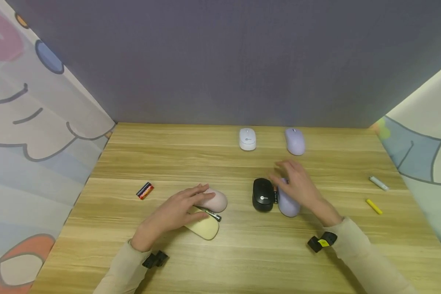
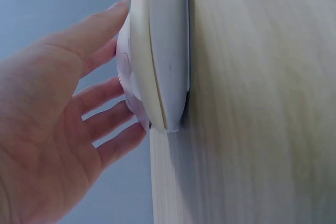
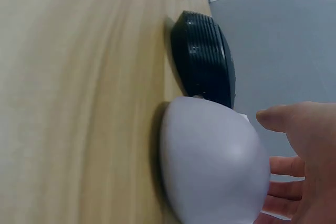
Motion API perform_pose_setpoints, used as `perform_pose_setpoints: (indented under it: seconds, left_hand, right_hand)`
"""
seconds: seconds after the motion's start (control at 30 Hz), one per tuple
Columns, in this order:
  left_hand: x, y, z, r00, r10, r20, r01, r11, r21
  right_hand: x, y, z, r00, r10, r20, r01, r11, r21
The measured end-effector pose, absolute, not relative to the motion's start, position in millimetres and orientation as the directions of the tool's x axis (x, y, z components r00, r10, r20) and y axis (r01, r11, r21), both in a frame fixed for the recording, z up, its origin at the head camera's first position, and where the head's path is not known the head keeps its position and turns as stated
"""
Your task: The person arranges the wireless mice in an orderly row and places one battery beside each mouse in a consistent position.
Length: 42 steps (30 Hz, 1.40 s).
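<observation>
My left hand lies over a pink mouse and a pale yellow mouse, its fingers at the pink one and its thumb by the yellow one. Between those two mice lies a thin battery. In the left wrist view the fingers are spread and fairly straight. My right hand hovers over a lavender mouse, its fingers loosely bent and holding nothing. Left of that mouse stands a black mouse, with a dark battery between them.
A white mouse and another lavender mouse sit near the table's back edge. Red-and-black batteries lie at the left. On the right are a white stick-shaped thing and a small yellow stick. A grey panel rises behind the table.
</observation>
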<state>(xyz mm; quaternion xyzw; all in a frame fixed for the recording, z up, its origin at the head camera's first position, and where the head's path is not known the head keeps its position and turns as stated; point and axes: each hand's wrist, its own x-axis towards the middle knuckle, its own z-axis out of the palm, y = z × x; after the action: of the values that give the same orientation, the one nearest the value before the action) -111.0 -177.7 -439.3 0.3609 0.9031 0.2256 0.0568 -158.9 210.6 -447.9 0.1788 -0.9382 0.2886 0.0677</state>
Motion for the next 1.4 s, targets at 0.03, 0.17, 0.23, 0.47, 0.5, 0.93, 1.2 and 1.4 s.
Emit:
perform_pose_setpoints:
  seconds: [0.03, 0.17, 0.23, 0.47, 0.5, 0.93, 1.2, 1.4]
  left_hand:
    - [-111, -178, -439, -0.735, 0.676, 0.055, 0.623, 0.641, 0.448]
    - [-111, -177, -438, -0.741, 0.670, 0.057, 0.619, 0.646, 0.446]
    - [-111, -176, -438, -0.740, 0.670, 0.067, 0.623, 0.643, 0.445]
    - [-112, -174, -435, -0.741, 0.668, 0.066, 0.620, 0.642, 0.452]
    - [-113, -174, -434, -0.741, 0.668, 0.067, 0.620, 0.642, 0.451]
    - [-118, -167, -435, -0.725, 0.673, 0.149, 0.671, 0.641, 0.372]
    - [-128, -168, -436, -0.695, 0.688, 0.209, 0.715, 0.631, 0.301]
    - [-136, -166, -433, -0.752, 0.629, 0.199, 0.659, 0.708, 0.252]
  right_hand:
    - [-157, 211, -449, -0.926, -0.297, 0.233, -0.376, 0.771, -0.514]
    - [-152, 212, -452, -0.910, -0.313, 0.273, -0.412, 0.765, -0.495]
    - [-148, 213, -452, -0.910, -0.317, 0.269, -0.413, 0.763, -0.497]
    - [-139, 218, -455, -0.915, -0.325, 0.239, -0.404, 0.754, -0.519]
    - [-138, 219, -456, -0.912, -0.326, 0.249, -0.410, 0.751, -0.518]
    - [-128, 222, -460, -0.918, -0.306, 0.253, -0.394, 0.779, -0.488]
    - [-124, 222, -460, -0.920, -0.307, 0.245, -0.390, 0.781, -0.487]
    - [-124, 221, -460, -0.923, -0.300, 0.241, -0.383, 0.783, -0.491]
